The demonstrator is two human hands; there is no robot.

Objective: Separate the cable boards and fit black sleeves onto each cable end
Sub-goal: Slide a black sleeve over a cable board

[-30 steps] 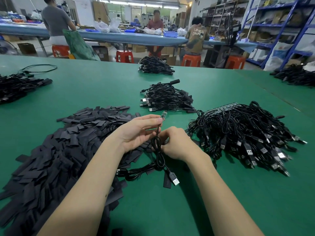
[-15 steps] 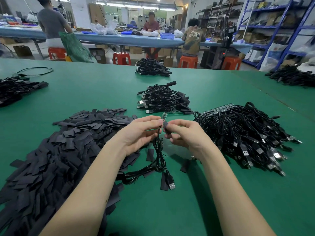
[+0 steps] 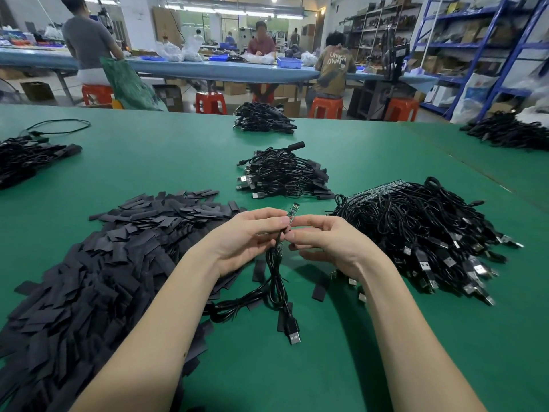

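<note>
My left hand (image 3: 246, 236) pinches a small green cable board (image 3: 292, 211) that points up and away, just above the table. My right hand (image 3: 326, 242) pinches a black sleeve (image 3: 286, 230) at the board's lower end, where the cable joins. The black cable (image 3: 276, 281) hangs down from the board in loops, and its USB plug (image 3: 292, 333) lies on the green table (image 3: 297, 376). A large heap of flat black sleeves (image 3: 98, 272) lies to the left. A tangled pile of cables with joined boards (image 3: 416, 230) lies to the right.
A smaller pile of sleeved cables (image 3: 285, 173) lies straight ahead, with another bundle (image 3: 263, 118) behind it. More cable heaps sit at the far left (image 3: 26, 157) and the far right (image 3: 511, 130). A few loose sleeves (image 3: 319, 291) lie near my wrists. People work at a blue table beyond.
My right hand rose from the table to the board with a sleeve and now holds it at the board's lower end. The left hand kept its hold on the board.
</note>
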